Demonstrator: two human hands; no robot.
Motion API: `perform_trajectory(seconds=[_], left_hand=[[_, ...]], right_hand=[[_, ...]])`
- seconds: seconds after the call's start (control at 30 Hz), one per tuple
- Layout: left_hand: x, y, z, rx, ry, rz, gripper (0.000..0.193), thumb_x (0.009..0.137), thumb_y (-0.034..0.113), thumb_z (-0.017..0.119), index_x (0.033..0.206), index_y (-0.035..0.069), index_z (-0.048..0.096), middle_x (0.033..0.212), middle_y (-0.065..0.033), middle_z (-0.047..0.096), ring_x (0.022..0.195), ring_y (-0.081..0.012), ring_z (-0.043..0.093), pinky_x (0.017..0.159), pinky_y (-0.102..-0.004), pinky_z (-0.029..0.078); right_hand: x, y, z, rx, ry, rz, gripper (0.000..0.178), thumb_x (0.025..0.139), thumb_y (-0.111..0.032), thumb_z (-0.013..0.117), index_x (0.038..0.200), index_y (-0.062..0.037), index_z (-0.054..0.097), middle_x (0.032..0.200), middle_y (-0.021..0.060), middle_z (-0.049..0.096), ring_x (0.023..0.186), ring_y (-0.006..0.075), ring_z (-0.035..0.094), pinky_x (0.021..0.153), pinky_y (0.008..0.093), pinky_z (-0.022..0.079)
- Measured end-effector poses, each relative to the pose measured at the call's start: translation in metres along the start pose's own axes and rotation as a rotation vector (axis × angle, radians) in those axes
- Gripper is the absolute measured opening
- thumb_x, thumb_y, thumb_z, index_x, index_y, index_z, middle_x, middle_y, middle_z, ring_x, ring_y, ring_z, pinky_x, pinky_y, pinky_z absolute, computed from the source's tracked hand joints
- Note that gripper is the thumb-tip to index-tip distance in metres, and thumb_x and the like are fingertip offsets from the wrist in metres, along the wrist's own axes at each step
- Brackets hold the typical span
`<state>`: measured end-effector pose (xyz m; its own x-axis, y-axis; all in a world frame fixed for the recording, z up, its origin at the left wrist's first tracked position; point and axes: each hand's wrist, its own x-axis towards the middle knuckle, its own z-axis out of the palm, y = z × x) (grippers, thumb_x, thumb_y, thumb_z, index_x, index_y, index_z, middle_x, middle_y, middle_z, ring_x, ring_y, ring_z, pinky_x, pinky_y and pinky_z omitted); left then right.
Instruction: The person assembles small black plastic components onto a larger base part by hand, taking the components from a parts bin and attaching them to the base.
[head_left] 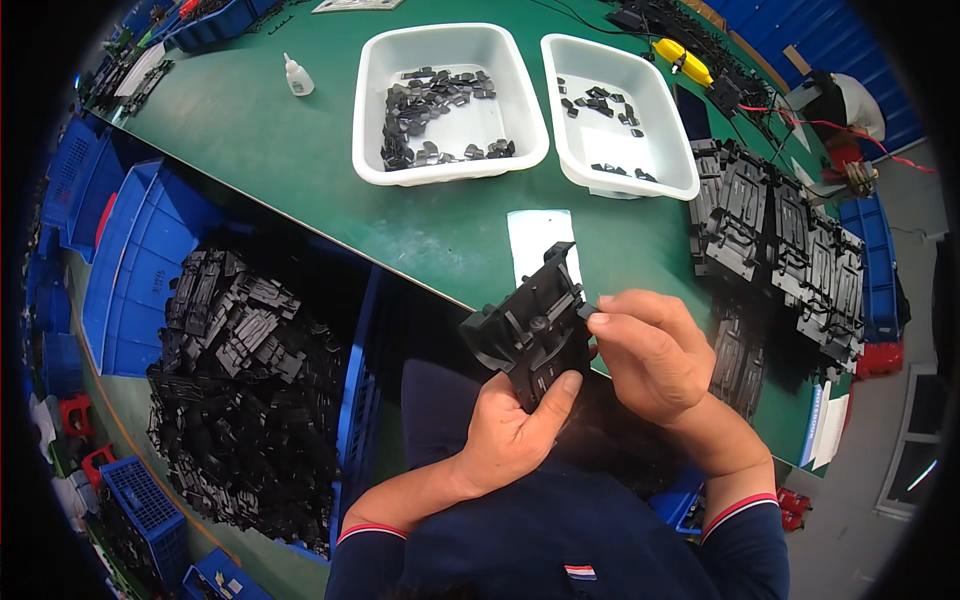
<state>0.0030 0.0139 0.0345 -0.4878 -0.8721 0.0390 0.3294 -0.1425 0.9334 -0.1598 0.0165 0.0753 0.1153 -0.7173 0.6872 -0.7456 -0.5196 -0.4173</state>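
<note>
Black moulded plastic housing (535, 325), held centrally above the near table edge. Left hand (515, 425) grips its lower end from six o'clock, thumb pressed across the visible face. Right hand (655, 355), at three o'clock, pinches a small dark piece (588, 312) against the housing's side; whether the two are joined cannot be told.

Assessment: housing probably light and stiff, smooth enough to slip; thin projecting ribs and tabs may snap. Recommended hold is the solid lower body, clear of the upper prongs. The small piece calls for a fingertip pinch.

Beyond, at twelve o'clock, a white sheet (530, 228) is partly covered by the housing. Stacked black housings (780, 235) at two o'clock restrict room on the right. At nine o'clock, below table level, a blue crate (135, 265) bears a dark heap. Farther off, white tubs of small black parts stand at eleven (440, 177) and one (640, 183), their raised walls obstructing a low reach. Farthest noted: dropper bottle (298, 78), between ten and eleven.
</note>
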Motion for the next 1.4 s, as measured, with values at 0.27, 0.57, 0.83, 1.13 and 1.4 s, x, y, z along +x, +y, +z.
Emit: perform_trajectory(seconds=[0.27, 0.57, 0.83, 1.13, 1.4], left_hand=[[0.0003, 0.0002, 0.0003, -0.002, 0.001, 0.015, 0.029, 0.096, 0.012, 0.055, 0.122, -0.001, 0.058, 0.09, 0.0004, 0.062, 0.078, -0.005, 0.052, 0.071, -0.0217, 0.044], [0.0008, -0.0041, -0.002, 0.042, -0.006, 0.072, 0.028, 0.095, 0.01, 0.057, 0.121, -0.002, 0.058, 0.111, -0.0076, 0.066, 0.094, -0.0101, 0.059, 0.082, -0.0252, 0.047], [-0.0002, -0.0047, -0.0038, 0.015, -0.03, 0.028, 0.027, 0.095, 0.009, 0.057, 0.12, -0.002, 0.058, 0.11, -0.0073, 0.066, 0.094, -0.0095, 0.059, 0.082, -0.0241, 0.047], [0.0003, 0.0, -0.0019, -0.02, -0.046, 0.028, 0.028, 0.095, 0.009, 0.056, 0.121, -0.003, 0.057, 0.109, -0.0073, 0.066, 0.093, -0.0092, 0.059, 0.081, -0.0237, 0.047], [-0.0002, -0.0025, -0.0041, 0.019, -0.056, 0.032, 0.028, 0.095, 0.009, 0.057, 0.12, -0.003, 0.057, 0.109, -0.0078, 0.066, 0.092, -0.0095, 0.059, 0.079, -0.0242, 0.047]], right_hand=[[-0.0007, 0.0022, 0.0001, -0.002, -0.002, -0.02, 0.035, 0.066, 0.012, 0.071, 0.097, -0.0035, 0.067, 0.094, 0.0113, 0.064, 0.074, 0.0209, 0.065, 0.059, 0.0275, 0.054], [0.0031, 0.0018, -0.0034, -0.027, -0.028, -0.052, 0.035, 0.065, 0.014, 0.069, 0.096, -0.002, 0.066, 0.094, 0.012, 0.063, 0.073, 0.0215, 0.065, 0.058, 0.028, 0.054], [0.0018, 0.0048, -0.0018, -0.02, -0.02, -0.065, 0.038, 0.06, 0.017, 0.066, 0.094, -0.0006, 0.065, 0.093, 0.012, 0.061, 0.071, 0.0219, 0.064, 0.057, 0.0283, 0.054], [0.0018, 0.0036, -0.0031, -0.031, -0.036, -0.064, 0.036, 0.06, 0.017, 0.065, 0.092, -0.0003, 0.065, 0.092, 0.0119, 0.061, 0.071, 0.022, 0.063, 0.055, 0.0288, 0.053], [0.0013, 0.0031, -0.0027, -0.037, -0.041, -0.057, 0.035, 0.06, 0.016, 0.065, 0.091, -0.0003, 0.064, 0.091, 0.0116, 0.06, 0.07, 0.0223, 0.063, 0.054, 0.0288, 0.052]])
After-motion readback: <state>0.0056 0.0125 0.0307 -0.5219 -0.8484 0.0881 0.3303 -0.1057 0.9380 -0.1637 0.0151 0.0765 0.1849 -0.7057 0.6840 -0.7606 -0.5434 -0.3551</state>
